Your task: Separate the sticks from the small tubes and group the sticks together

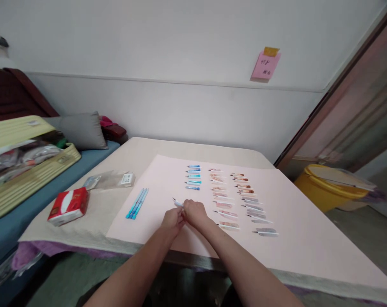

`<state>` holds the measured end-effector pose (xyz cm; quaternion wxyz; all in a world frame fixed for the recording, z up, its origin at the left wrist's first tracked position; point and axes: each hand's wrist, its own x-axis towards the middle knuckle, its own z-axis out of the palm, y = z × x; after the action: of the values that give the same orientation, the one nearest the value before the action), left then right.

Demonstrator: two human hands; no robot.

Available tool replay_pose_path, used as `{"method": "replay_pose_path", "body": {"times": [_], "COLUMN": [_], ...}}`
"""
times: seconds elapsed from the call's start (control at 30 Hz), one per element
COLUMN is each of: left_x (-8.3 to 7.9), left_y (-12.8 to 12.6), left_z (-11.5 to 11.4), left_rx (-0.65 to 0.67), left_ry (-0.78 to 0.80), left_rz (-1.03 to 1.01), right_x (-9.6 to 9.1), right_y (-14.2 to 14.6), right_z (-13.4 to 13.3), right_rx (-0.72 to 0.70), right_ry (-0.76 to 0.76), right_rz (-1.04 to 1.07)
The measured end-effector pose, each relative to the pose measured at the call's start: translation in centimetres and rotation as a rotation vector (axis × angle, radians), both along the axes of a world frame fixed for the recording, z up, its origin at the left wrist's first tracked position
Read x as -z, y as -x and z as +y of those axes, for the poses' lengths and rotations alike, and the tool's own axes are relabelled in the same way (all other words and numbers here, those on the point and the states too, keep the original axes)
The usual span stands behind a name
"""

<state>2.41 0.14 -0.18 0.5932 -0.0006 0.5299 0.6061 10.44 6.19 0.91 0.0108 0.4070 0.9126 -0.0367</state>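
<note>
Thin pen (178,203) is at the hands: just L of the R hand (195,211), just ahead of the L hand (173,218). Long axis runs diag., dark tip fwd & L, rear end hidden in the R hand. R fingers look clamped on pen; L fingers curled right beside/under it, can't tell if they grip. Hands tog., touching or nearly so, above worktop (308,238). Three blue pens (137,204) lie L of L hand, lengthwise fwd; blue-wrapped row (193,176) fwd of R hand, pale-pink ones (224,205) to its R, lying crosswise.
</note>
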Motion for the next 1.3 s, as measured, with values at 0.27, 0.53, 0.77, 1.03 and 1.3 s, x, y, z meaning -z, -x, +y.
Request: {"method": "replay_pose_path", "body": {"times": [0.27,0.53,0.77,1.03,1.3], "left_x": [-0.2,-0.4,-0.5,-0.6,-1.3], "left_y": [0.4,0.9,2.4,1.6,2.8], "left_z": [-0.1,-0.1,0.3,0.1,0.1], "left_rx": [-0.102,-0.111,-0.109,-0.103,-0.092], "left_ry": [-0.074,-0.093,-0.116,-0.15,-0.159], "left_rz": [0.017,-0.017,-0.047,-0.053,-0.116], "right_x": [-1.2,-2.5,-3.1,-2.6,-3.5], "right_y": [0.4,-1.0,-2.4,-2.7,-2.9], "right_z": [-1.8,-2.2,-1.6,-2.0,-1.6], "right_rx": [-0.075,-0.101,-0.087,-0.172,-0.07], "right_ry": [-0.072,-0.05,0.036,0.081,0.055], "right_rz": [0.017,0.04,0.149,0.273,0.304]}}
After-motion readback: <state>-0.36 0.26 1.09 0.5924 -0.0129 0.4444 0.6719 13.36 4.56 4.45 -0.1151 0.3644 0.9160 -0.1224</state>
